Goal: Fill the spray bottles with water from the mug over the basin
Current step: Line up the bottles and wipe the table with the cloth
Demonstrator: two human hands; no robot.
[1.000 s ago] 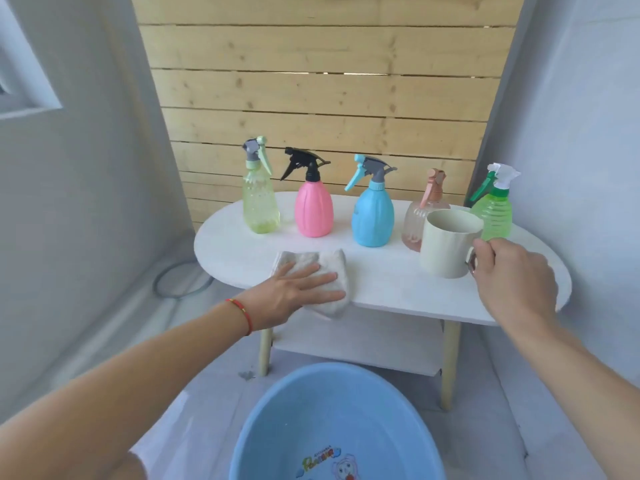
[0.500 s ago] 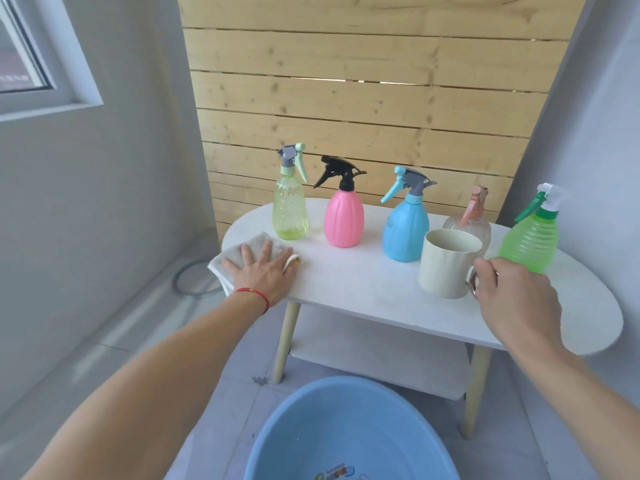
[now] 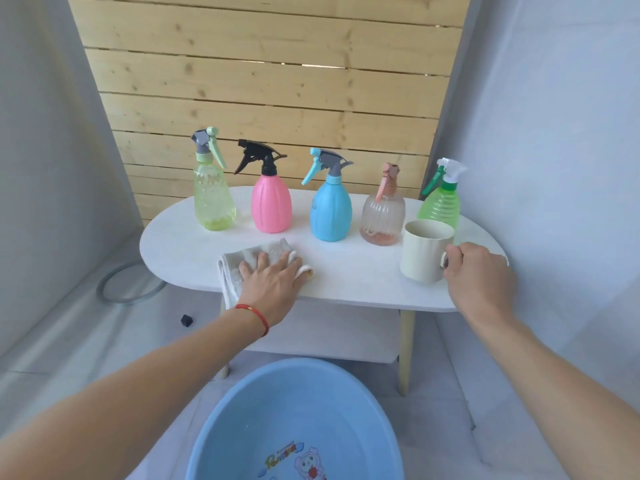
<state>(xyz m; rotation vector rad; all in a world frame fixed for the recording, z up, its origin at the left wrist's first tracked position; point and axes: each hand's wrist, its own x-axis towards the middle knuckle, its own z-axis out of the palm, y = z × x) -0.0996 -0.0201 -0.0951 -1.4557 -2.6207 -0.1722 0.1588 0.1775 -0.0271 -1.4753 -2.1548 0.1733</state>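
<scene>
Pressing flat left hand [image 3: 273,284] on nubby grey cloth [image 3: 242,261], right hand [image 3: 479,275] fingers curled round smooth cream mug [image 3: 424,251] handle.

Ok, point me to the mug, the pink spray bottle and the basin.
mug [image 3: 423,254], head view, on its cream side wall.
pink spray bottle [image 3: 271,205], head view, on the middle of its body.
basin [image 3: 242,403], head view, on its blue inner wall.

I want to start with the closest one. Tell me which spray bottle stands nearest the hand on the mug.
The green bottle with the white-and-green trigger, last on the right of the row, just behind the mug that the right hand holds.
</scene>
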